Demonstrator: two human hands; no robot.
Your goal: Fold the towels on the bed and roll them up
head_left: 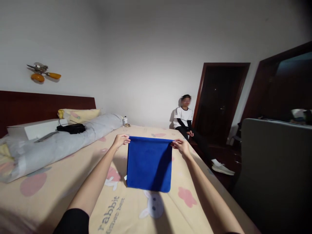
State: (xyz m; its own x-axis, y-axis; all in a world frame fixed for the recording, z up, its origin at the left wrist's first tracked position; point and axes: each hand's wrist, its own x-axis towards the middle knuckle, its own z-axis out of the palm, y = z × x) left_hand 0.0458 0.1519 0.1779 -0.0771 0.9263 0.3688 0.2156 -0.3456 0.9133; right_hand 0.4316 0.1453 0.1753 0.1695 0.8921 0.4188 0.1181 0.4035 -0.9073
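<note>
A blue towel hangs in front of me above the bed, held up by its two top corners. My left hand pinches the top left corner with its fingers closed. At the top right corner my right hand pinches the cloth the same way. Both arms are stretched forward. The towel's lower edge hangs just above the cream sheet printed with rabbits and pink shapes.
A rolled grey quilt lies along the bed's left side with a black pouch on it. A yellow pillow and dark headboard stand behind. Another person sits at the far end near a dark doorway. A grey chair back stands at right.
</note>
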